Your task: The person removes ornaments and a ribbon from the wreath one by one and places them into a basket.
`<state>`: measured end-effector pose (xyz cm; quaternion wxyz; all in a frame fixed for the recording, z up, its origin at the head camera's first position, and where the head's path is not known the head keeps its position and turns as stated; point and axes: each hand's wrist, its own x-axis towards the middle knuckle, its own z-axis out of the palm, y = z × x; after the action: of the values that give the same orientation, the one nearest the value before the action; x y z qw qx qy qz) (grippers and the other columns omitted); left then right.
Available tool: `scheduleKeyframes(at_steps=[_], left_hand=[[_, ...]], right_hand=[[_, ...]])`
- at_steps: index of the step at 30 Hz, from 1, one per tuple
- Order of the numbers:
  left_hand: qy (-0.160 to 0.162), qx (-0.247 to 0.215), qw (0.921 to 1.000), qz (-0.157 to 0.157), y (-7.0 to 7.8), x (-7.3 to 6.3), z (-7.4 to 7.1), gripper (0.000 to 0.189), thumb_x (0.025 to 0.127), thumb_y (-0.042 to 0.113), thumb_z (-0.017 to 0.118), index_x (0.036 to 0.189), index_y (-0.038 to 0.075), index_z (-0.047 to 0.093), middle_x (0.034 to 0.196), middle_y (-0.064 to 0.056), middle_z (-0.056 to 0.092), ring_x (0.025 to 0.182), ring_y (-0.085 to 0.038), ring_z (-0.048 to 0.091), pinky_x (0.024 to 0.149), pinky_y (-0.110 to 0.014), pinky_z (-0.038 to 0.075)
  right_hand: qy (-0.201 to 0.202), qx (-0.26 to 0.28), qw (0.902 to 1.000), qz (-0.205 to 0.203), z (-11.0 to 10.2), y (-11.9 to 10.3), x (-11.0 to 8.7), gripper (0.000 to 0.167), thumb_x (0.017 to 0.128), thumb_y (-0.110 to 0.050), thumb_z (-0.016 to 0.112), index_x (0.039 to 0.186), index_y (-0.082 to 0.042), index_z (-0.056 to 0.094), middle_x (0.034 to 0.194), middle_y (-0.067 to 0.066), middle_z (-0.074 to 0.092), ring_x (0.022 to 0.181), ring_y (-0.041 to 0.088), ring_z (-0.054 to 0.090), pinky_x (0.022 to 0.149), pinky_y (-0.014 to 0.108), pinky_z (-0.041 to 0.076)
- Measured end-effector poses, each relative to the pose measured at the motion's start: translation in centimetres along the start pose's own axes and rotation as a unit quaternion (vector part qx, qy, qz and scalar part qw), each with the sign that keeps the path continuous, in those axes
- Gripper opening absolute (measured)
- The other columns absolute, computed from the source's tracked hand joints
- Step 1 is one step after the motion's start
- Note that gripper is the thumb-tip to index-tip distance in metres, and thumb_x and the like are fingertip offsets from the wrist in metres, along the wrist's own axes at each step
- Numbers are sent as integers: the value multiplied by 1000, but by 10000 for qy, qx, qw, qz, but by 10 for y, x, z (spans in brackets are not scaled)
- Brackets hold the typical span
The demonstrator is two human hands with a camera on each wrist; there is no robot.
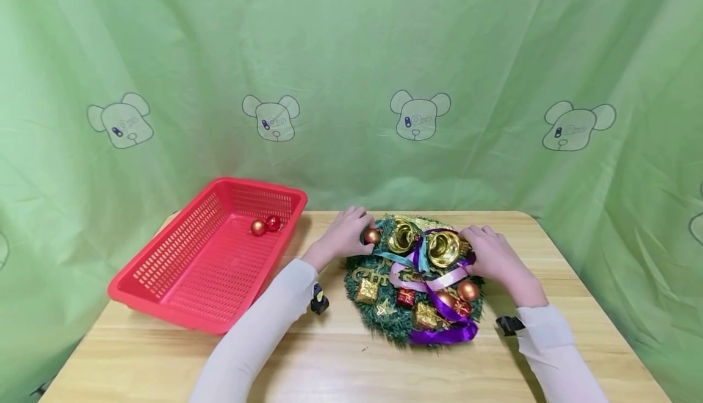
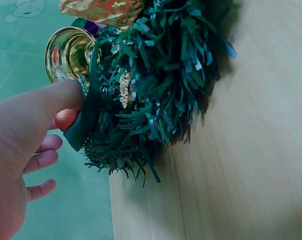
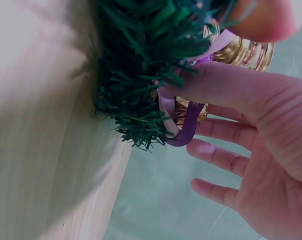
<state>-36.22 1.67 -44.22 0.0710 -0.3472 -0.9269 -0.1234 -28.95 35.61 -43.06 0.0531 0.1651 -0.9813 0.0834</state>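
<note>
A green tinsel wreath (image 1: 354,293) lies on the table, decorated with two gold bells (image 1: 443,249), gift boxes, baubles and ribbons. My left hand (image 1: 347,232) is at its upper left, beside an orange bauble (image 1: 372,235). Thumb and forefinger pinch the end of a teal ribbon (image 2: 86,125); the other fingers are spread loosely behind, and the forefinger is mostly hidden. At the upper right, near the right bell, my right hand (image 1: 494,257) holds a purple ribbon (image 3: 188,127) between thumb and fingers. A pink ribbon (image 1: 447,279) crosses the wreath's middle and passes by the right thumb.
A red plastic basket (image 1: 198,317) stands on the left of the table (image 1: 340,378). Inside its far end lie a gold-orange ball (image 1: 258,227) and a red ball (image 1: 273,223). A green curtain (image 1: 351,36) with bear-head prints hangs behind and at both sides.
</note>
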Motion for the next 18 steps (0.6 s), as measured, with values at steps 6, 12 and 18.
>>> scheduleKeyframes(at_steps=[6, 12, 18], left_hand=[[278, 35, 9995, 164, 1, -1, -1, 39, 82, 36, 79, 113, 17, 65, 113, 1, 58, 104, -17, 50, 93, -38, 46], [364, 177, 9991, 145, 2, -1, -6, 38, 82, 38, 78, 111, 18, 64, 115, 1, 60, 106, -17, 52, 95, -40, 45], [599, 272, 9974, 284, 8, -1, -25, 36, 83, 39, 77, 109, 18, 64, 114, 0, 61, 108, -19, 54, 101, -43, 45]], right_hand=[[56, -22, 10000, -21, 0, 0, 0, 74, 62, -11, 92, 127, 4, 59, 124, 24, 63, 114, 47, 55, 96, 69, 42], [59, 8, 10000, -30, 0, 0, 0, 75, 63, -11, 92, 128, 4, 59, 125, 25, 63, 114, 47, 54, 96, 69, 42], [36, 53, 10000, -37, 0, 0, -1, 73, 63, -11, 91, 127, 4, 59, 124, 25, 63, 112, 46, 55, 95, 68, 43]])
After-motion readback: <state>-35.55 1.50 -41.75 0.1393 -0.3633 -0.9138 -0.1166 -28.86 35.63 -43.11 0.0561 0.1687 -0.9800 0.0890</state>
